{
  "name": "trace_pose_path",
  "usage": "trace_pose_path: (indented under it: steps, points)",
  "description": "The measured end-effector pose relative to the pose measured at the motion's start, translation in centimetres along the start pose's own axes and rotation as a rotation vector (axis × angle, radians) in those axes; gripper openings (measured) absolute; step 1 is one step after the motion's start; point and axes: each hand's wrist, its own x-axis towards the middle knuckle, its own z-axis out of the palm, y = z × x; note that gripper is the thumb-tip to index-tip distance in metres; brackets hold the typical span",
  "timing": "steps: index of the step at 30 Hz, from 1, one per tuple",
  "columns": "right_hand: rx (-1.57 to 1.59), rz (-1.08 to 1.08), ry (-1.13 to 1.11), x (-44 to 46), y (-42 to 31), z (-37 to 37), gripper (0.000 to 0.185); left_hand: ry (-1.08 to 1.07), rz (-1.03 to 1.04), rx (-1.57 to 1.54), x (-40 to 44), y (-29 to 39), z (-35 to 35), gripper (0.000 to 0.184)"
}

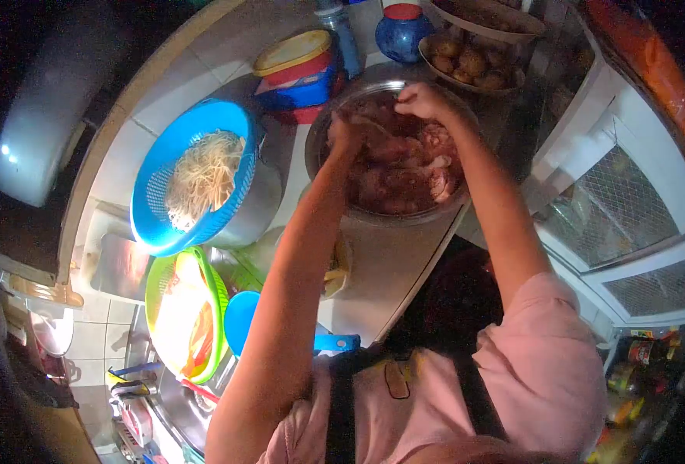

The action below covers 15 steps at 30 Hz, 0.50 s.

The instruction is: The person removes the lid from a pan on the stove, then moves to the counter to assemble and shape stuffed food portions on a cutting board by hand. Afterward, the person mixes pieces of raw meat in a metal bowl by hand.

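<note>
Your two hands work at a metal bowl (400, 221) of raw meat (404, 176), which stands on the counter (385, 267) directly under and between them. Your left hand (346, 138) is down at the bowl's left side, against the meat; its fingers are lost in shadow, so its spread and any hold cannot be told. Your right hand (423, 104) is at the far side of the bowl, fingers partly bent; whether it grips a piece cannot be told. Beyond your right hand stand a blue jar (403, 37) and, to its right, a bowl of round brown produce (472, 62). Beyond your left hand, slightly left, are stacked tubs (294, 68) and a bottle (344, 40). Well to the left of your left hand, a blue colander (146, 189) of pale strands (203, 179) tilts over a metal pot (260, 203). Nearer you lie a green basket (217, 298), brightly lit, and a blue dipper (240, 315), partly behind your left forearm.
</note>
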Motion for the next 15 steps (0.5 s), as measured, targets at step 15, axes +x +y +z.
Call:
trace_pose_path:
  steps: [15]
  points:
    - [0.316, 0.21, 0.109, 0.6, 4.8, 4.1, 0.037, -0.7, 0.395, 1.087, -2.9, 6.2, -0.2, 0.056]
